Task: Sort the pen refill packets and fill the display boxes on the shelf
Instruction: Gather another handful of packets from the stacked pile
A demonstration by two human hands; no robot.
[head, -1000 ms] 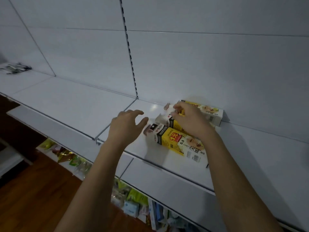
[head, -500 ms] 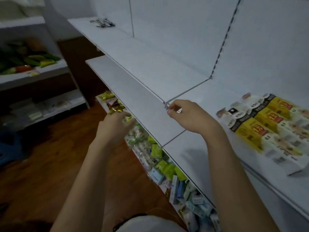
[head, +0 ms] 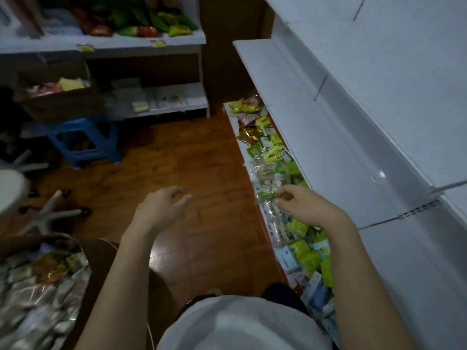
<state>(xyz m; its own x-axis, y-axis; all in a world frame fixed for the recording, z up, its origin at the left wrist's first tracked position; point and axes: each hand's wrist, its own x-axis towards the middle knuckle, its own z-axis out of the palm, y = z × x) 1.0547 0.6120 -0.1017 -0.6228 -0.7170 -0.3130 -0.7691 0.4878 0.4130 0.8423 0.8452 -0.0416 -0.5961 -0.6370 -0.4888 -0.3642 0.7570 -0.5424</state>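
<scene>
While both hands hang over the wooden floor [head: 182, 152] holding nothing, no display box is in view, so how full the boxes are cannot be told. The left hand [head: 161, 208] sits near 7 o'clock, its grip loosely curled and empty. The right hand [head: 307, 207] at 5 o'clock has fingertips drawn together over the bottom shelf [head: 275, 157]; no packet shows between them. A heap of clear packets [head: 38, 294] lies at 8 o'clock, seemingly still unsorted.

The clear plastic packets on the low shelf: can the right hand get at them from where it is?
Probably yes. The right hand hangs over the clear plastic packets on the low shelf, with nothing between them. The white shelf above overhangs only their far side.
</scene>
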